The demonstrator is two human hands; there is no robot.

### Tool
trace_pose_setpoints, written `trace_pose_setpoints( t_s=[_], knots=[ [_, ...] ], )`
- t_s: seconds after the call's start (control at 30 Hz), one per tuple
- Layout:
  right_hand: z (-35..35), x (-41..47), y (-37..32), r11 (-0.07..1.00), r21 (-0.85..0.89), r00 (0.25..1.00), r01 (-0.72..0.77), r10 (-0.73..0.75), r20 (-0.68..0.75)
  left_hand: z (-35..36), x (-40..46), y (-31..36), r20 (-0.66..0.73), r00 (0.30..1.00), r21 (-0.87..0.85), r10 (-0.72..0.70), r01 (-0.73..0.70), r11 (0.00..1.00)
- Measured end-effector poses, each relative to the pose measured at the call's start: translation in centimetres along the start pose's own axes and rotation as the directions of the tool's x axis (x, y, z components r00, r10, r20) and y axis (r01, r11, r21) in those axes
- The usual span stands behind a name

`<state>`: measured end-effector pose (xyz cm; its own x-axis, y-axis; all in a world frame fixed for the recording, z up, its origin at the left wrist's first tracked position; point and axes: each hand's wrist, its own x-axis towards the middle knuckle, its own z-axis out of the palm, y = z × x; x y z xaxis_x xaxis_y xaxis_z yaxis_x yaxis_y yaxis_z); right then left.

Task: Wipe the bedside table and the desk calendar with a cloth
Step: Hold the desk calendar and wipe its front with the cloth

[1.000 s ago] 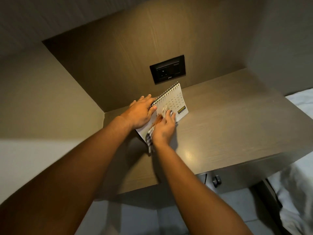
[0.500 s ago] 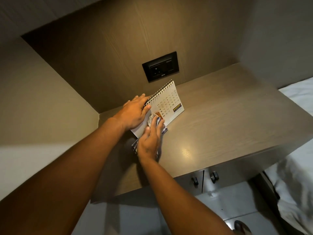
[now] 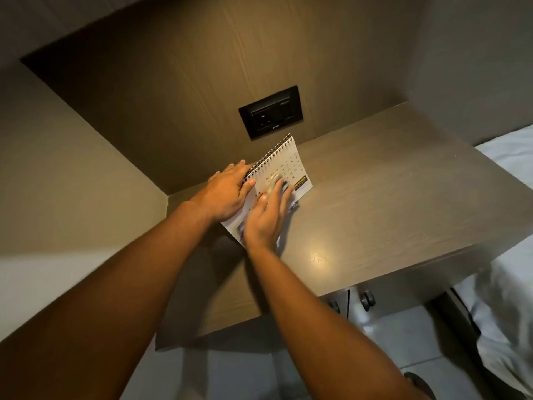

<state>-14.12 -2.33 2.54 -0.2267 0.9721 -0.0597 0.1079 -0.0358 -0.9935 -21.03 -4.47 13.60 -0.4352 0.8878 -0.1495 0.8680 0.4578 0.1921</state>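
A white spiral-bound desk calendar [image 3: 291,166] stands tilted on the brown bedside table [image 3: 375,203], near the back wall. My left hand [image 3: 227,194] grips its left side by the spiral binding. My right hand [image 3: 266,219] lies flat on the calendar's front page and presses a small checked cloth [image 3: 290,194] against it. Most of the cloth is hidden under the fingers, and only its blurred edges show. The calendar's lower left part is covered by both hands.
A black socket plate [image 3: 271,111] sits in the wood wall panel behind the calendar. Cabinet doors with dark knobs [image 3: 367,300] are below the tabletop. A bed with white sheets [image 3: 507,284] stands at the right. A grey wall closes the left side.
My right hand has slid with the cloth up and to the right across the calendar page. My left hand keeps its hold on the spiral edge.
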Motion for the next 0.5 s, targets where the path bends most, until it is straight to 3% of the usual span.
trace_pose_setpoints(
  t_s=[0.1,0.23,0.37,0.5],
  knots=[
    [0.8,-1.9,0.0,0.999,0.041,0.998,0.019,-0.022,0.058,-0.1,-0.1,0.1,0.002,1.000,0.004,0.001,-0.001,1.000],
    [-0.5,3.6,-2.2,0.990,0.093,0.995,0.101,-0.103,0.013,-0.3,-0.2,0.4,0.022,1.000,0.023,-0.016,0.016,1.000],
    [-2.0,6.7,-1.7,0.998,0.058,0.999,-0.021,0.024,-0.044,-0.3,-0.2,0.7,0.021,0.999,-0.001,-0.025,0.026,1.000],
    [-1.0,1.6,0.4,0.999,0.025,0.998,-0.042,0.041,0.048,-0.3,-0.4,0.4,0.020,0.999,0.001,-0.029,0.029,1.000]
  ],
)
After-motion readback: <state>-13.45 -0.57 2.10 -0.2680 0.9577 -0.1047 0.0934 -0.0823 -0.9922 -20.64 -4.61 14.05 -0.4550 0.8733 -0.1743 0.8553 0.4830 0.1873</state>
